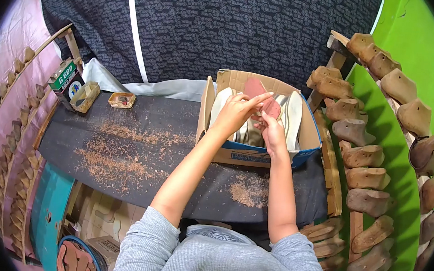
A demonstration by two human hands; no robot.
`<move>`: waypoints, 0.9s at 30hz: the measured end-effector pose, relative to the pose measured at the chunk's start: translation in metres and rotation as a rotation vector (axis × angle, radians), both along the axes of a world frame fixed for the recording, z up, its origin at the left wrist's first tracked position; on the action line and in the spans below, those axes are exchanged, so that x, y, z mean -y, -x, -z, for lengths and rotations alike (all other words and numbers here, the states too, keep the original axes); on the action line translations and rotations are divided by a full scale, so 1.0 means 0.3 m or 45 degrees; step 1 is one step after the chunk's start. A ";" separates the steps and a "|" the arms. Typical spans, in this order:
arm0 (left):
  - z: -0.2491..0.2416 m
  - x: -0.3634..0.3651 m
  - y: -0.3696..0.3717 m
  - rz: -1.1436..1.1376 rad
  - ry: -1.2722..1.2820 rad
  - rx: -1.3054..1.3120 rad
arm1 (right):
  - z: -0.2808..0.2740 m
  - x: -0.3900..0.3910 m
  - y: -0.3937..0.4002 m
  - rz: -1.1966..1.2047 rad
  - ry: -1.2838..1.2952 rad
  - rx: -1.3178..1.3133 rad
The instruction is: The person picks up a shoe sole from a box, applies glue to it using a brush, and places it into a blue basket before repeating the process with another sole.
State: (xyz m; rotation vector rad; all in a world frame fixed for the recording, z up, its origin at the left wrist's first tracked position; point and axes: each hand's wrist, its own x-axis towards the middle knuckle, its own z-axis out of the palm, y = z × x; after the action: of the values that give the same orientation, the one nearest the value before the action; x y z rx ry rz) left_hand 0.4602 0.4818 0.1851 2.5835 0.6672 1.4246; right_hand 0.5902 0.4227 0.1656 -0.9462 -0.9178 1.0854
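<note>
A reddish-pink shoe sole point(256, 90) is held up above an open cardboard box point(307, 130). My left hand point(241, 110) has its fingers closed against the sole's left side. At the lower right end of the sole, my right hand point(271, 132) grips it between thumb and fingers. Below my hands, several pale, grey-edged soles point(294, 119) stand on edge inside the box. My hands and forearms hide part of the box's contents.
Brown shavings point(116, 165) are scattered over the dark table cloth point(62, 135). A green-and-black can point(66, 83) and a small tray point(122, 100) stand at the back left. Racks of wooden shoe lasts point(362, 156) flank both sides. A blue-rimmed bucket point(99, 259) holds reddish pieces.
</note>
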 end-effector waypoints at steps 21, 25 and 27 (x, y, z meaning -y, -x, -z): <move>0.007 0.134 0.519 -0.429 0.498 0.760 | -0.101 0.083 0.459 -0.253 -0.525 -0.046; 0.061 0.153 0.726 -0.486 0.489 0.595 | -0.029 0.062 0.616 -0.317 -0.471 0.060; 0.105 0.150 0.821 -0.529 0.612 0.592 | 0.000 0.058 0.691 -0.355 -0.437 0.074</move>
State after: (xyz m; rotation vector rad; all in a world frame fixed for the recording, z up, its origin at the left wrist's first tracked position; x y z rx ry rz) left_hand 0.2140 0.4368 0.1535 1.7327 1.3157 1.6355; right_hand 0.3829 0.4054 0.1656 -0.5791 -1.2650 1.0907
